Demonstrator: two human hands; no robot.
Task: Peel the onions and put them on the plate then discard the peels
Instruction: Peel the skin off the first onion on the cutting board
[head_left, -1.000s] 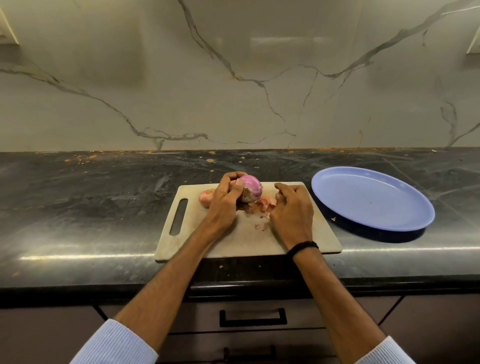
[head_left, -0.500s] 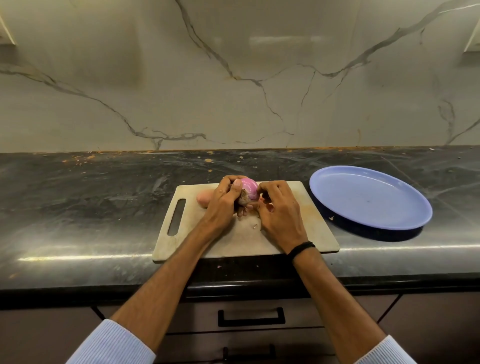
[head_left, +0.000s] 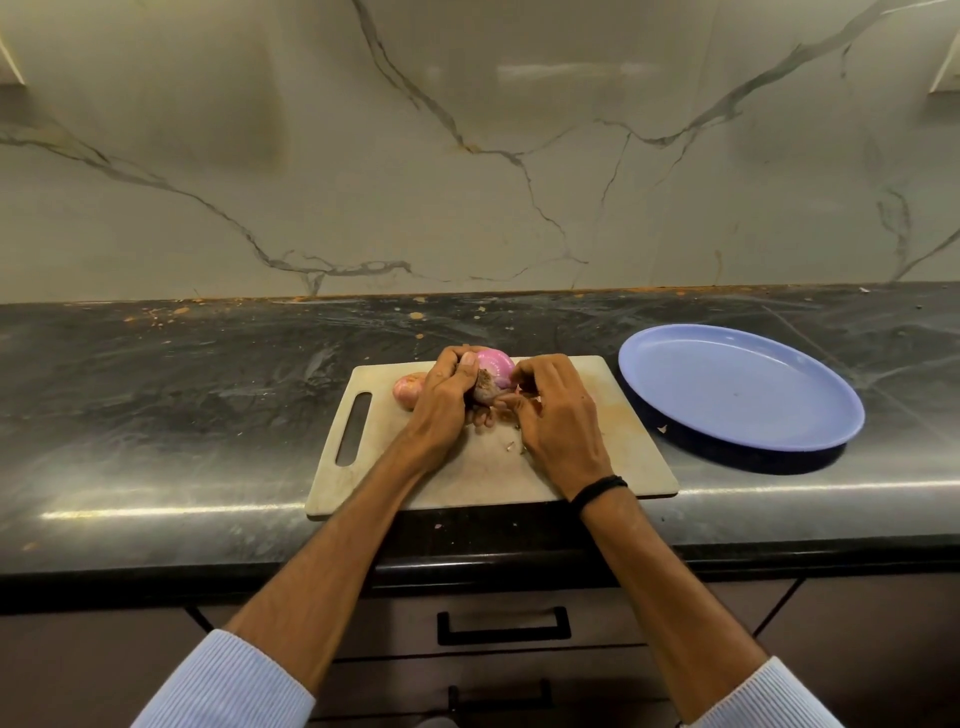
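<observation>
Because peeling sheds scraps, the work is done over a pale beige rectangular cutting board (head_left: 467, 467). It lies on the dark veined stone worktop (head_left: 182, 405) near the front edge, within easy reach of both arms.

Toward the board's left end, just past its slot handle, a small pinkish-tan onion with its dry skin on (head_left: 407, 388) rests on the board. It is partly hidden behind the left hand and looks parked there to wait its turn.

The left hand (head_left: 444, 400) is curled round a glossy purple-pink onion (head_left: 493, 371), held just above the board's far middle. The thumb lies along the top and the brownish root end faces the person, likely so the unpeeled part faces the picking hand. The onion's upper part is bare and shiny, and darker skin shows low down by the root.

The right hand (head_left: 558, 415), right of the board's centre, has thumb and forefinger brought together at the onion's lower side, seemingly pinching skin. What is between the fingertips is too small to tell.

A few flecks of peel (head_left: 511, 445) lie on the board under the hands.

Just beyond the board's right edge, a round light-blue plastic plate (head_left: 737, 384) holds no onion and sits close enough for a short carry. I judge the first onion to be mid-peel.
</observation>
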